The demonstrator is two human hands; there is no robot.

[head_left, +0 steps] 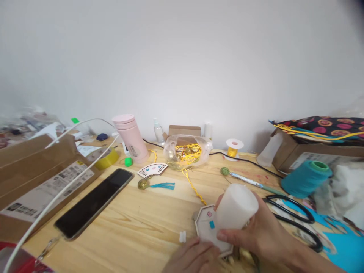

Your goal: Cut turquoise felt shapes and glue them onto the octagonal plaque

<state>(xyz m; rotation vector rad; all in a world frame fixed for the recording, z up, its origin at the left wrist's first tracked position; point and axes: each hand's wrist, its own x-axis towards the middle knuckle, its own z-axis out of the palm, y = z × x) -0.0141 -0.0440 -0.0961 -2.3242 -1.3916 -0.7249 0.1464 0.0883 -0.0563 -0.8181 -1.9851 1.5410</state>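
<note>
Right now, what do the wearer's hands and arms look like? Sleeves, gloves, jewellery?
Both hands are bare: no gloves. The right hand shows no ring or watch, and its forearm runs to the frame's lower edge with no sleeve in view. The left hand is cut off by the bottom edge; only knuckles and fingers show, with nothing worn on them.

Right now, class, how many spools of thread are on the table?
2: a big teal spool at the right beside the scissors, and a small yellow spool by the wall. Others may be hidden.

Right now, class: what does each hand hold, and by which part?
The right hand grips a white bottle round its lower body. The left hand presses on a white tile, near its edge.
</note>
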